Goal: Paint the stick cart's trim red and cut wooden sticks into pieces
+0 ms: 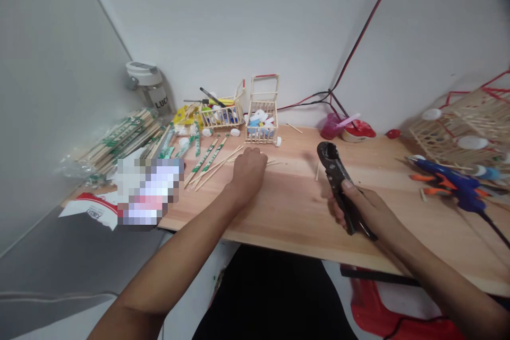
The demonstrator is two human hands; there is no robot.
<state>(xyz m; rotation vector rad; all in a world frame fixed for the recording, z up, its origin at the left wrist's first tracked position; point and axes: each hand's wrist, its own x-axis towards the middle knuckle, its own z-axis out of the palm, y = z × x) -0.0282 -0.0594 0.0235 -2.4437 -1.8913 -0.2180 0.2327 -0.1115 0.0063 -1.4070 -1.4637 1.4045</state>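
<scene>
Sitting at a table [287, 218] jammed into a wall corner: wall at 9 o'clock, wall from 12 round to 2. Front edge at 6, dropping off toward 4. Open wood only mid-table, between the hands and out toward the front edge.

Crowded at 10–11: wrapped chopstick bundle [119, 141], loose sticks [211, 162], stick basket [223, 112], small stick cart [262, 119]. Crowded at 3: blue glue gun [450, 180], big stick frame [458, 122] behind it. Red lid [358, 130] at 1, near the back wall.

Left hand [249, 170]: knuckles up, just below the cart, fingers curled under onto the table at the end of the loose sticks. Cannot tell whether pinching one.

Right hand [358, 207]: at 4 o'clock, wrapped tight round the handles of black pliers [337, 175], thumb on top. Pliers head aimed at 11, just over the bare wood.
</scene>
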